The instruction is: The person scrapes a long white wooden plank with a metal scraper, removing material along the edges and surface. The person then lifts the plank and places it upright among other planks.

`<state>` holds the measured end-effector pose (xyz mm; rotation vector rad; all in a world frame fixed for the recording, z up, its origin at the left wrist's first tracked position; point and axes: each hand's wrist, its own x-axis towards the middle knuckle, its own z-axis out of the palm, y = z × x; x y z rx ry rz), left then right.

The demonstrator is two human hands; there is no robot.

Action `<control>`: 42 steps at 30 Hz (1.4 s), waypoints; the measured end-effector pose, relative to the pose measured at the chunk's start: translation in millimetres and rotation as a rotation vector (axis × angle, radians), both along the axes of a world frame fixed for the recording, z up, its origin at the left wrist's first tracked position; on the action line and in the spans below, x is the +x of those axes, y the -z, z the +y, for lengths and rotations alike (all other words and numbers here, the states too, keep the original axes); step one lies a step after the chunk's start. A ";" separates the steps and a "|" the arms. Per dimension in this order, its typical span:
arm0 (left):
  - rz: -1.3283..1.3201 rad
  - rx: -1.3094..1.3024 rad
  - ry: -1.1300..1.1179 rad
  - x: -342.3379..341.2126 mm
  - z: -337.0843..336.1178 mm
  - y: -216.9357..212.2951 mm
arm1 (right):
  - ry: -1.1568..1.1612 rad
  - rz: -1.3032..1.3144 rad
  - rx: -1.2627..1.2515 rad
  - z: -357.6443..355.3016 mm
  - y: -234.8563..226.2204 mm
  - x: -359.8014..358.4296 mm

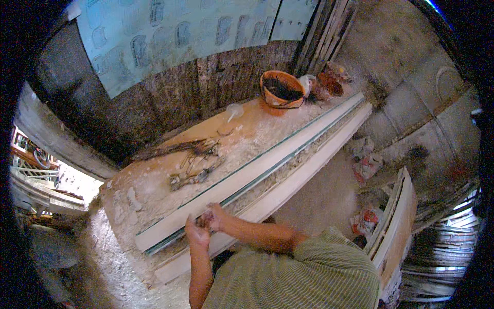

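Observation:
My left hand (pixel 197 234) and my right hand (pixel 216 218) meet over the near end of a long pale plank (pixel 247 172) with dark green edges. Fingers of both hands are closed around a small dark lump between them; its kind is too blurred to tell. A second long pale board (pixel 293 189) runs parallel on the side nearer me, beneath my right forearm. Crumbly grey material (pixel 267 188) fills the gap between the two.
An orange bucket (pixel 282 90) with dark contents stands at the far end, beside a reddish heap (pixel 329 84). Wires and sticks (pixel 198 154) lie on the dusty worktop (pixel 149 190) to the left. A wooden structure (pixel 393 221) stands at my right, near crumpled bags (pixel 366 219).

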<state>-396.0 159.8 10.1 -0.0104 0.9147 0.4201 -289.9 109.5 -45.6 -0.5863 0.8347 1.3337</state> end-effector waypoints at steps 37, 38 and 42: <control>0.658 0.643 -0.213 130.5 15.5 64.5 | -0.610 -1.481 -1.171 -347.4 -5.8 652.9; 0.666 0.639 -0.251 128.1 12.6 65.4 | -0.678 -1.734 -1.235 -360.1 -0.2 665.9; 0.755 0.716 -0.194 119.6 -3.7 66.8 | -0.141 -1.502 -1.356 -423.9 22.6 743.7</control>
